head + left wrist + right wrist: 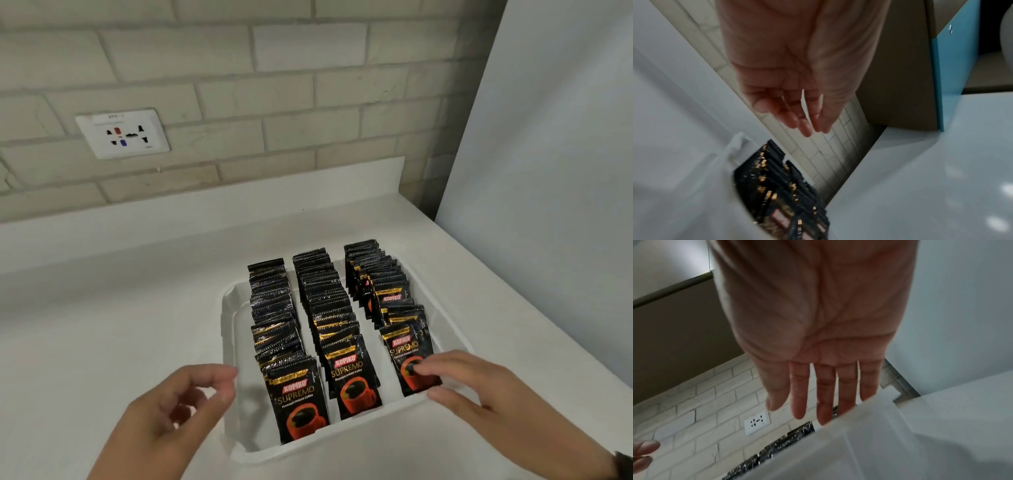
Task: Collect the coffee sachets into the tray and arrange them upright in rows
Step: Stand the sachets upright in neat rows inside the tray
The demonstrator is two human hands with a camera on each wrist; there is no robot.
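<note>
A white tray [228,318] sits on the white counter [113,308], filled with black coffee sachets [329,308] standing upright in three rows that run from near to far. The right hand [479,383] reaches over the tray's near right corner, fingers extended and spread, the grip apart; its fingertips [423,369] touch the front sachet of the right row [409,356]. The left hand [178,401] hovers just left of the tray's near left corner, fingers loosely bent, grip apart and holding nothing. A wall socket [122,133] is set in the pale brick wall [308,85] beyond.
</note>
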